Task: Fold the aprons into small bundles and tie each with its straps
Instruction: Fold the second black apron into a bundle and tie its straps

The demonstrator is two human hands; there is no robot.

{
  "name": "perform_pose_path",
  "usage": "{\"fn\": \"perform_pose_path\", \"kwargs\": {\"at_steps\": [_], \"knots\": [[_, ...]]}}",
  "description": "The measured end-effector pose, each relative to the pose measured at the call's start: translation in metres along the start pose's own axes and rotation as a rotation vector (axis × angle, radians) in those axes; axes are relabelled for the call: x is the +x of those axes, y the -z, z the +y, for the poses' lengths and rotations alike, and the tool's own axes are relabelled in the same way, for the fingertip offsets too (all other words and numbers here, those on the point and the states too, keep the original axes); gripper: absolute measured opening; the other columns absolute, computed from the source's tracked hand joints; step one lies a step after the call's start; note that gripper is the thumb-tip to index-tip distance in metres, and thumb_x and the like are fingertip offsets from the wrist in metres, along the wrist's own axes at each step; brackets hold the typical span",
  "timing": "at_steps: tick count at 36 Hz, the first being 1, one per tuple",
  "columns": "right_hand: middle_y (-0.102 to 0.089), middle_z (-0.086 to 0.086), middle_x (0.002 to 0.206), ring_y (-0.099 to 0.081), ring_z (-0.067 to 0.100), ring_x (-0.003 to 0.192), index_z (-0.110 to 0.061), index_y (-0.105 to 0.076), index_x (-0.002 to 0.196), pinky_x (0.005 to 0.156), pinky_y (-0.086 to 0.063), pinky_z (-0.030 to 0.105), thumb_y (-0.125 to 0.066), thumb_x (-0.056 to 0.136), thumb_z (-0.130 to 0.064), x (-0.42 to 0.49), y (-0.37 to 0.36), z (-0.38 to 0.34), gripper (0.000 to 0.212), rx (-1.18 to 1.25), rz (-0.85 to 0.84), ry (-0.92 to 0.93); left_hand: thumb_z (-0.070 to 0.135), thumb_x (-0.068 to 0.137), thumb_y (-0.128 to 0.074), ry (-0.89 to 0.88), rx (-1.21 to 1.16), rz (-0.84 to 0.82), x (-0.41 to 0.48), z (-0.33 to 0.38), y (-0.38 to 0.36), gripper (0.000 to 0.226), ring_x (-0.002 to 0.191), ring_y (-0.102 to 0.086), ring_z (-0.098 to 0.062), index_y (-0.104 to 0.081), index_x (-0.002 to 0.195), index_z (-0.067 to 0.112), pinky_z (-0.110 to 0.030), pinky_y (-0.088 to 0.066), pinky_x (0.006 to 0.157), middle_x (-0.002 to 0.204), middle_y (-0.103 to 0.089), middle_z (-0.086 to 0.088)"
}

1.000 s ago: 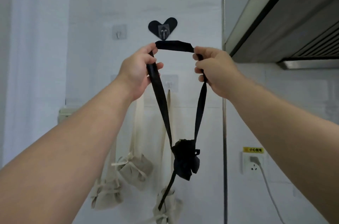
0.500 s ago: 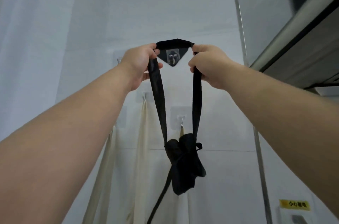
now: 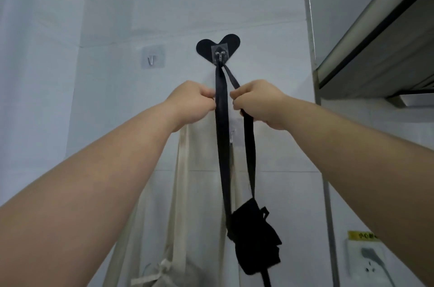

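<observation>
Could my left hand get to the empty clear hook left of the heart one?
Probably yes: the clear hook sits up and left of the left hand with only bare wall between, though that hand pinches the black strap and must let go first.

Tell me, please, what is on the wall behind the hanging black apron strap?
A small clear hook shows between the black strap's two runs, with cream straps hanging behind. What they hang from is hidden by the left hand.
</observation>
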State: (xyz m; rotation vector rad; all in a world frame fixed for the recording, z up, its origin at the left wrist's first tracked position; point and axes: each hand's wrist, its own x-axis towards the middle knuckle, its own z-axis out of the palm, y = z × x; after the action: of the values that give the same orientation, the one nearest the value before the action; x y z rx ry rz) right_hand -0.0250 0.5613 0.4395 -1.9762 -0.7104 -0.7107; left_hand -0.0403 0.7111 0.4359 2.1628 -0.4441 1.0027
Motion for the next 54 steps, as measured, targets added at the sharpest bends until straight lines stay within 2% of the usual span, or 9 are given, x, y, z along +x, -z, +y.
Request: {"fn": "perform_pose_path", "kwargs": {"at_steps": [5,8,13,17,28,34,41,47,54], "knots": [[-0.052,-0.003,0.075,-0.049,0.009,0.067,-0.021,-0.062,0.105,0.06,-0.048,0.022,-0.051,0.089,-0.004,-0.028,0.012,-0.004,0.026,0.074,0.012,0.008,0.017,0.088,-0.058,0.011,-0.087,0.037,-0.024,0.009,0.006,0.032,0.104,-0.057,-0.013,-0.064,0.119,0.022,-0.023,-0.044,0.087,0.111,-0.064,0.004],[-0.056,-0.005,0.086,-0.05,0.009,0.073,-0.022,-0.061,0.099,0.058,-0.047,0.02,-0.051,0.09,-0.007,-0.042,0.021,-0.004,0.021,0.088,0.055,0.014,0.017,0.088,-0.057,0.016,-0.119,0.066,-0.034,0.014,0.007,0.029,0.11,-0.055,-0.015,-0.065,0.116,0.022,-0.028,-0.043,0.095,0.113,-0.062,0.003],[-0.06,-0.002,0.095,-0.053,0.012,0.077,-0.024,-0.062,0.088,0.058,-0.046,0.022,-0.054,0.089,-0.007,-0.065,0.034,0.005,0.018,0.09,0.097,-0.037,0.019,0.09,-0.056,-0.042,-0.249,0.1,-0.042,0.025,-0.006,0.017,0.073,-0.054,-0.003,-0.069,0.101,0.025,-0.018,-0.044,0.069,0.086,-0.063,0.012],[-0.06,0.002,0.084,-0.053,0.011,0.069,-0.024,-0.062,0.082,0.058,-0.048,0.022,-0.056,0.087,-0.007,-0.089,0.053,0.024,0.019,0.092,0.128,-0.112,0.021,0.092,-0.054,-0.061,-0.418,0.154,-0.049,0.038,-0.029,0.019,0.067,-0.053,-0.005,-0.069,0.083,0.029,-0.018,-0.046,0.065,0.086,-0.067,0.01],[-0.061,-0.006,0.088,-0.054,0.01,0.076,-0.024,-0.062,0.089,0.065,-0.051,0.022,-0.055,0.09,-0.013,-0.18,0.147,0.084,0.013,-0.043,0.239,-0.313,0.022,0.092,-0.052,-0.064,-0.57,-0.078,-0.089,0.114,-0.115,0.02,0.064,-0.054,-0.005,-0.07,0.085,0.024,-0.017,-0.044,0.062,0.08,-0.067,0.011],[-0.062,0.0,0.084,-0.051,0.01,0.063,-0.022,-0.063,0.098,0.059,-0.048,0.022,-0.053,0.091,-0.013,-0.271,0.239,0.119,0.015,-0.234,0.277,-0.45,0.023,0.092,-0.053,-0.065,-0.663,-0.283,-0.129,0.197,-0.217,0.018,0.061,-0.053,0.0,-0.068,0.081,0.026,-0.013,-0.043,0.058,0.079,-0.065,0.013],[-0.061,-0.007,0.09,-0.052,0.005,0.069,-0.02,-0.066,0.112,0.07,-0.05,0.027,-0.05,0.092,-0.019,-0.412,0.355,0.177,0.025,-0.415,0.267,-0.673,0.021,0.095,-0.052,0.05,-0.818,-0.558,-0.221,0.293,-0.369,0.019,0.062,-0.051,-0.003,-0.065,0.082,0.025,-0.016,-0.041,0.057,0.081,-0.063,0.01],[-0.055,-0.011,0.074,-0.049,0.005,0.064,-0.016,-0.066,0.109,0.071,-0.044,0.026,-0.052,0.093,-0.017,-0.523,0.42,0.235,0.022,-0.387,0.33,-0.861,0.02,0.094,-0.054,0.144,-0.831,-0.736,-0.308,0.337,-0.473,0.019,0.064,-0.054,-0.001,-0.068,0.083,0.029,-0.016,-0.044,0.063,0.081,-0.065,0.013],[-0.061,-0.008,0.09,-0.054,0.006,0.074,-0.018,-0.064,0.117,0.074,-0.045,0.026,-0.051,0.093,-0.02,-0.59,0.465,0.293,0.027,-0.347,0.395,-1.008,0.021,0.091,-0.058,0.251,-0.762,-0.857,-0.364,0.352,-0.565,0.022,0.073,-0.057,-0.004,-0.07,0.081,0.037,-0.021,-0.043,0.067,0.083,-0.067,0.013]]}}
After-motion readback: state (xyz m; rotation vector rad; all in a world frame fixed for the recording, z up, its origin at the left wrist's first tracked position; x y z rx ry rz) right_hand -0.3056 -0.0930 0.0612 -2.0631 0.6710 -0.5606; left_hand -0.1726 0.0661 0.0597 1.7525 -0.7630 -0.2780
